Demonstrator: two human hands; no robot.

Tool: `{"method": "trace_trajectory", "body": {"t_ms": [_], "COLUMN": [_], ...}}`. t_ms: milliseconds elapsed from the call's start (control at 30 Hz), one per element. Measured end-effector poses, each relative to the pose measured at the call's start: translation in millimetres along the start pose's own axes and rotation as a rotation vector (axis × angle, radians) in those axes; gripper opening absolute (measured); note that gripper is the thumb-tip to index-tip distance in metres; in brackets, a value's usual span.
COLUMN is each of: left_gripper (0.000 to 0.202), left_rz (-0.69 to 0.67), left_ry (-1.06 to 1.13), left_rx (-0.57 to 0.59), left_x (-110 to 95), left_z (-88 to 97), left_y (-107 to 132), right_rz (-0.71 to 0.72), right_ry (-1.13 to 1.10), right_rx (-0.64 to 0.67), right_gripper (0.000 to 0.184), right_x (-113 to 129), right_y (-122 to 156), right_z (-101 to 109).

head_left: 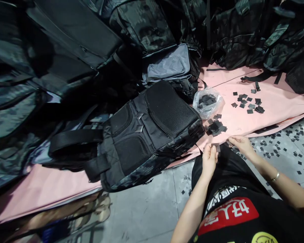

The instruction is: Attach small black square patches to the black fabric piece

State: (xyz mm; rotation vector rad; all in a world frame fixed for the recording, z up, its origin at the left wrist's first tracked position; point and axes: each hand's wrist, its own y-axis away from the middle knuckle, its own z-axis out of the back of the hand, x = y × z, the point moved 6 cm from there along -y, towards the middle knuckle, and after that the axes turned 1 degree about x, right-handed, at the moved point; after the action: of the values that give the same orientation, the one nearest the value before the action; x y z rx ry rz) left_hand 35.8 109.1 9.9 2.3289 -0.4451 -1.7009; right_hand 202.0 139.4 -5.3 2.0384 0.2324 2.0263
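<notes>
My left hand (209,158) pinches a small dark square patch (216,146) just off the edge of the pink table (276,108). My right hand (240,143) rests at the table's edge with its fingers curled, pinched on something small that I cannot make out. A black camouflage backpack (147,135) lies on its front on the pink surface, left of both hands, its padded mesh back up. A heap of dark square patches (216,127) lies right beyond my hands. A clear plastic bag (207,102) with more patches sits behind that heap.
Several dark backpacks (66,57) are piled at the back and the left. More loose patches (248,103) lie on the pink surface at the right, and many are scattered on the grey tiled floor (281,148). A black strap (255,79) lies near the far bags.
</notes>
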Motion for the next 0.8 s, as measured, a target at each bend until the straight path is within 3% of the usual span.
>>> {"method": "trace_trajectory", "body": {"t_ms": [167, 267, 433, 500, 600, 700, 800], "left_gripper": [0.034, 0.029, 0.030, 0.028, 0.027, 0.025, 0.025], "left_rz": [0.061, 0.000, -0.260, -0.249, -0.097, -0.063, -0.055], "left_ry": [-0.150, -0.303, -0.322, -0.379, -0.469, -0.461, -0.434], "left_rx": [0.143, 0.168, -0.055, -0.156, -0.246, -0.259, -0.208], "left_x": [8.7, 6.5, -19.1, -17.4, 3.9, 23.3, 32.4], "left_z": [-17.4, -20.8, -17.7, -13.3, -2.2, 6.8, 8.2], "left_y": [-19.2, -25.5, -64.5, -91.0, -123.0, -127.3, -107.2], "right_rz": [0.133, 0.088, -0.146, -0.247, -0.343, -0.296, -0.257], "right_ry": [0.155, 0.069, -0.301, -0.510, -0.694, -0.703, -0.617], "right_rx": [-0.037, -0.009, -0.041, -0.027, 0.027, 0.045, 0.028], "right_gripper": [0.030, 0.028, 0.031, 0.028, 0.020, 0.030, 0.035], "right_x": [-3.3, -6.4, -20.4, -28.4, -37.2, -39.6, -40.4], "right_y": [11.3, 12.1, 7.6, 7.3, 10.7, 14.1, 14.9], "right_z": [-19.0, -19.1, 4.7, 11.6, 15.7, 18.9, 18.7]}}
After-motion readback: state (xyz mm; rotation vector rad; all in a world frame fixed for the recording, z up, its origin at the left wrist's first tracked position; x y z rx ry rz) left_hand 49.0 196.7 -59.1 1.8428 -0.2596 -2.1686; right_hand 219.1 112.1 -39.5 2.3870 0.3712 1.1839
